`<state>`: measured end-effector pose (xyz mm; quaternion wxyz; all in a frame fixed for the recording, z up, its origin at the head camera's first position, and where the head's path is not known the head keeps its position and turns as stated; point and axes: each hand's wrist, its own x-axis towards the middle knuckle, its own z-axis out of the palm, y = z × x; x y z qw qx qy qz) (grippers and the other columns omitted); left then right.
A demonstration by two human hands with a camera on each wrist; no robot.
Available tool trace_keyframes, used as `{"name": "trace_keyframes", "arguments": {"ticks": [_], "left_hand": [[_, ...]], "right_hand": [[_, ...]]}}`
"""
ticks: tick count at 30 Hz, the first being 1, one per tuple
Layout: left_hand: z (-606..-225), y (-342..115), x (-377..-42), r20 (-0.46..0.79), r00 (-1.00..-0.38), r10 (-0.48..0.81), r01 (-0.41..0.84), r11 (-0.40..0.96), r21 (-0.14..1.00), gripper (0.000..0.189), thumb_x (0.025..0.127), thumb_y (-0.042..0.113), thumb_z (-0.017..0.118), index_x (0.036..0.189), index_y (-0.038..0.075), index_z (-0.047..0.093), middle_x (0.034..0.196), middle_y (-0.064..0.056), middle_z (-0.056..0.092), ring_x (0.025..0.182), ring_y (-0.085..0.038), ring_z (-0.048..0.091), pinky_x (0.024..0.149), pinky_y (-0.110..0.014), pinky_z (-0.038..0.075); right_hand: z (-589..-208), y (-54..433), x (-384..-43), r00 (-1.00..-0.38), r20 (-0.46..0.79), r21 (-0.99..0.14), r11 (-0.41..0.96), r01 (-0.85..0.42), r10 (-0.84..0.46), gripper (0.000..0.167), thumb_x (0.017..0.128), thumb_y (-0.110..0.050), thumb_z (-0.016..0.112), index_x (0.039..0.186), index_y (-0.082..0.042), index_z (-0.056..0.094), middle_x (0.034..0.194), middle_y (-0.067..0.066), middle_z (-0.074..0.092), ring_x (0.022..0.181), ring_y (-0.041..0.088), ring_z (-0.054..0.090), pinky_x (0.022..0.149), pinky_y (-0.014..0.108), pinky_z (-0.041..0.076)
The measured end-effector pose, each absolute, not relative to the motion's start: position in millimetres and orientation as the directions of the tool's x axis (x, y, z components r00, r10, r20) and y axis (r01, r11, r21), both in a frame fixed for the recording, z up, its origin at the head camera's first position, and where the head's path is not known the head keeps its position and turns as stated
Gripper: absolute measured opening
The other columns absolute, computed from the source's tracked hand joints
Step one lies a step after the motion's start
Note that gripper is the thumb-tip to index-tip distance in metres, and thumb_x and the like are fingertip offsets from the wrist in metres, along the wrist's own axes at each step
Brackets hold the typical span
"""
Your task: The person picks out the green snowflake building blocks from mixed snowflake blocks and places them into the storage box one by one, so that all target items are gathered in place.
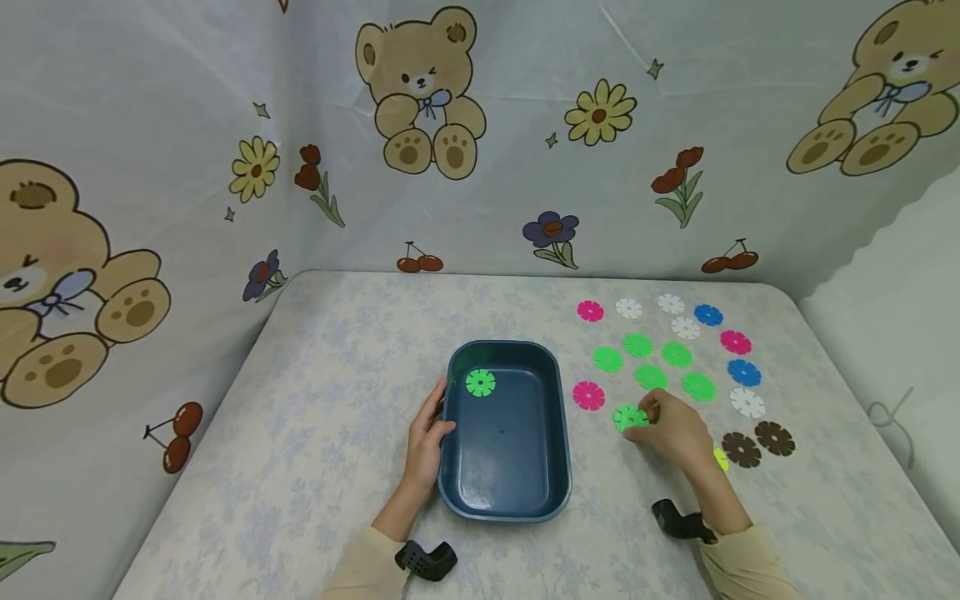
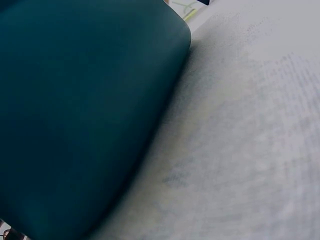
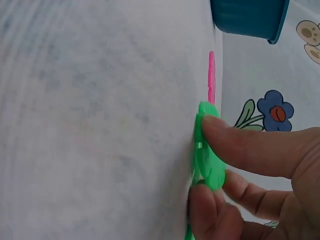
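7+ green notched plastic discs (image 1: 627,417), 4 white (image 1: 747,402), 3 pink (image 1: 588,396), 2 blue (image 1: 745,372), 2 brown (image 1: 741,449), 1 yellow (image 1: 721,458), 1 dark-blue rectangular tray (image 1: 502,471)

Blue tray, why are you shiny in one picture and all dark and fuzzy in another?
Head view: pale glare on the blue tray's floor, near its close end; left wrist view: its wall fills much of the frame, dark and soft, with a dark shadow where it meets the table.
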<state>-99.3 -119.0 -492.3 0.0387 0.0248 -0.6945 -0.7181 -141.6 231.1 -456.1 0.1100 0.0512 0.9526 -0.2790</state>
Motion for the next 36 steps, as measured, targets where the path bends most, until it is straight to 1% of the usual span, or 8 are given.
{"name": "trace_keyframes", "arguments": {"ticks": [3, 7, 11, 15, 18, 24, 31, 36], "left_hand": [[-492, -119, -99, 0.019, -0.996, -0.088, 0.021, -0.027, 0.999, 0.066, 0.088, -0.003, 0.041, 0.152, 0.013, 0.037, 0.157, -0.009, 0.035, 0.130, -0.033, 0.041, 0.096, -0.021, 0.038], [-493, -118, -100, 0.011, -0.996, -0.087, 0.013, -0.019, 1.000, 0.066, 0.089, -0.002, 0.041, 0.152, 0.016, 0.037, 0.157, -0.007, 0.036, 0.133, -0.032, 0.041, 0.099, -0.026, 0.038], [-493, -119, -100, 0.018, -0.996, -0.085, 0.020, -0.023, 1.000, 0.066, 0.089, -0.004, 0.041, 0.152, 0.014, 0.037, 0.157, -0.008, 0.036, 0.132, -0.032, 0.041, 0.100, -0.027, 0.038], [-492, -119, -100, 0.025, -0.996, -0.090, 0.028, -0.029, 0.999, 0.066, 0.089, -0.004, 0.041, 0.152, 0.014, 0.037, 0.156, -0.009, 0.036, 0.130, -0.032, 0.042, 0.097, -0.023, 0.038], [-492, -119, -100, 0.023, -0.995, -0.093, 0.026, -0.031, 0.999, 0.066, 0.089, -0.004, 0.041, 0.152, 0.015, 0.037, 0.156, -0.008, 0.037, 0.130, -0.032, 0.042, 0.096, -0.021, 0.038], [-491, -119, -99, 0.025, -0.996, -0.086, 0.028, -0.030, 0.999, 0.066, 0.089, -0.004, 0.041, 0.153, 0.014, 0.036, 0.157, -0.008, 0.035, 0.131, -0.032, 0.041, 0.097, -0.020, 0.038], [-493, -119, -99, 0.026, -0.996, -0.085, 0.027, -0.016, 1.000, 0.065, 0.090, -0.003, 0.041, 0.152, 0.014, 0.036, 0.158, -0.008, 0.034, 0.131, -0.032, 0.041, 0.098, -0.022, 0.038], [-492, -118, -98, 0.028, -0.995, -0.092, 0.028, 0.007, 1.000, 0.065, 0.090, -0.002, 0.041, 0.153, 0.015, 0.036, 0.158, -0.008, 0.033, 0.132, -0.031, 0.041, 0.099, -0.025, 0.037]], "right_hand": [[-454, 233, -142, -0.975, -0.221, -0.533, 0.836, 0.130, 0.011, 0.031, 0.081, -0.017, 0.075, 0.102, -0.001, 0.058, 0.081, 0.008, 0.056, 0.071, 0.021, 0.050, 0.059, 0.031, 0.037], [-447, 238, -142, -0.976, -0.214, -0.607, 0.787, 0.107, -0.032, 0.020, 0.085, -0.007, 0.068, 0.102, 0.001, 0.061, 0.082, 0.010, 0.062, 0.068, 0.019, 0.059, 0.059, 0.031, 0.043], [-438, 239, -141, -0.972, -0.222, -0.730, 0.674, 0.112, -0.079, 0.023, 0.089, -0.004, 0.064, 0.109, 0.007, 0.060, 0.086, 0.014, 0.064, 0.069, 0.023, 0.069, 0.060, 0.032, 0.053], [-424, 229, -143, -0.979, -0.171, -0.799, 0.597, 0.071, -0.113, 0.027, 0.090, -0.005, 0.065, 0.112, 0.010, 0.059, 0.088, 0.016, 0.063, 0.074, 0.028, 0.072, 0.062, 0.032, 0.057], [-414, 216, -147, -0.982, -0.139, -0.822, 0.568, 0.041, -0.130, 0.027, 0.090, -0.005, 0.066, 0.111, 0.010, 0.060, 0.088, 0.016, 0.063, 0.076, 0.031, 0.073, 0.062, 0.030, 0.056], [-400, 180, -157, -0.975, -0.116, -0.854, 0.520, 0.002, -0.188, 0.025, 0.088, -0.004, 0.067, 0.108, 0.009, 0.060, 0.087, 0.016, 0.062, 0.072, 0.027, 0.072, 0.060, 0.027, 0.056], [-399, 137, -166, -0.935, -0.157, -0.886, 0.464, -0.009, -0.318, 0.022, 0.087, 0.000, 0.066, 0.107, 0.008, 0.060, 0.084, 0.016, 0.061, 0.075, 0.030, 0.073, 0.063, 0.038, 0.058], [-407, 107, -170, -0.895, -0.186, -0.884, 0.467, -0.027, -0.405, 0.018, 0.087, 0.002, 0.066, 0.103, 0.007, 0.060, 0.081, 0.016, 0.062, 0.074, 0.034, 0.072, 0.064, 0.042, 0.058]]}}
